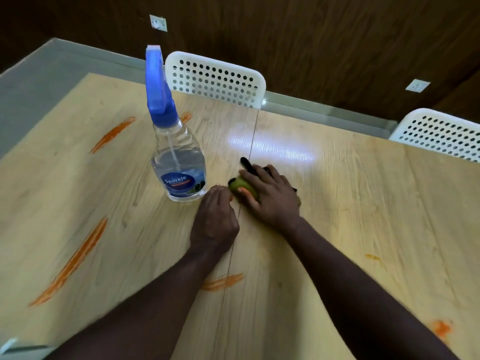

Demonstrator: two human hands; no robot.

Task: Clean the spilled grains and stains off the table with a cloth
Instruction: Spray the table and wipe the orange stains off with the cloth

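though partly hidden, cloth (240, 185) under fingers (252, 178)

A white perforated plastic chair (215, 79) and a second white chair (439, 131) stand at a pale wood-grain table (363, 203)'s far edge, before a dark brown panelled wall (311, 35).

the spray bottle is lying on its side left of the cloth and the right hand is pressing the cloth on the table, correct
Not quite: the spray bottle stands upright, not on its side, as the head view shows. The rest holds: it is left of the cloth, and the right hand presses the cloth on the table.
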